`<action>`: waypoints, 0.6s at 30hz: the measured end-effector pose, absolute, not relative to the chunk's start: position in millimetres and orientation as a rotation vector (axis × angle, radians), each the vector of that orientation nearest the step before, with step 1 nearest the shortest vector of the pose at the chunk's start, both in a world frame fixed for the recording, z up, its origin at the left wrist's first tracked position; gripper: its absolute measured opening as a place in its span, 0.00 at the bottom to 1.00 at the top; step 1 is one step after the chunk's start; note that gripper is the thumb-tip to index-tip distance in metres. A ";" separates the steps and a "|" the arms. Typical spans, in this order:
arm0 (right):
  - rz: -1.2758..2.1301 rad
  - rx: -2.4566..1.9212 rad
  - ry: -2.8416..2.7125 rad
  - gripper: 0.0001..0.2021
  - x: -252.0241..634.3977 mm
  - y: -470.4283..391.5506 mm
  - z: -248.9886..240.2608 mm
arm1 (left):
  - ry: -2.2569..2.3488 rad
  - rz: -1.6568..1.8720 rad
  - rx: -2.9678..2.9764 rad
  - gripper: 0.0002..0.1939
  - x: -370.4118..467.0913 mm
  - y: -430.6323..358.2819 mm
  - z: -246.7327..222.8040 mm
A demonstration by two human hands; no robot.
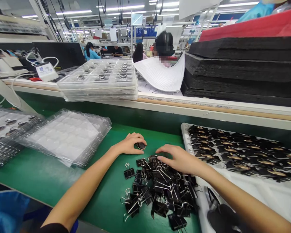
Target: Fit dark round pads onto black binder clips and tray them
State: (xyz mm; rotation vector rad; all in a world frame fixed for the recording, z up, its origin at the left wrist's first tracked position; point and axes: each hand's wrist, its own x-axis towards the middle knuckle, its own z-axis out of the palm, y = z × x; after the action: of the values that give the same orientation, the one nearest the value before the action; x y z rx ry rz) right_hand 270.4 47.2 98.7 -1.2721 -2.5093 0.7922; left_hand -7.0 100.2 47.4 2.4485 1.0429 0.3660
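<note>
Black sleeve (54,228) on left arm (88,186), lower left of frame – only its curved hem shows, plain and dark, ends near the elbow. Forearm bare from there, slim, tapering to a narrow wrist. Left hand (129,144) bare, slender fingers. Right arm (240,195) bare out to lower right – same slim build. Right hand (176,158) bare too.

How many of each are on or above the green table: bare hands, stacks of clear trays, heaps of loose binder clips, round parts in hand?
Bare hands: 2 (left hand, right hand)
Clear tray stacks: 2
Binder clip heap: 1
Round part in hand: 1
Total: 6
</note>
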 end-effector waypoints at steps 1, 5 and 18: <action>0.819 -1.279 -2.553 0.12 264.9 53.7 96.3 | 1.055 0.409 2.457 0.15 -7.4 98.7 42.9; 0.944 -1.344 -2.540 0.12 259.9 72.4 86.2 | 1.099 0.519 2.463 0.12 -6.4 95.7 30.6; 0.885 -1.841 -1.842 0.11 261.2 116.2 42.8 | 1.166 0.691 2.492 0.07 -2.2 98.7 23.7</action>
State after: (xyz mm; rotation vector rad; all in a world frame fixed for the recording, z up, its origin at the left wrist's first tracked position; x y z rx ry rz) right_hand 261.2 116.2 42.8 -1.8410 -1.8420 0.8851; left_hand -2.2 98.7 23.7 2.4921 1.1661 0.6911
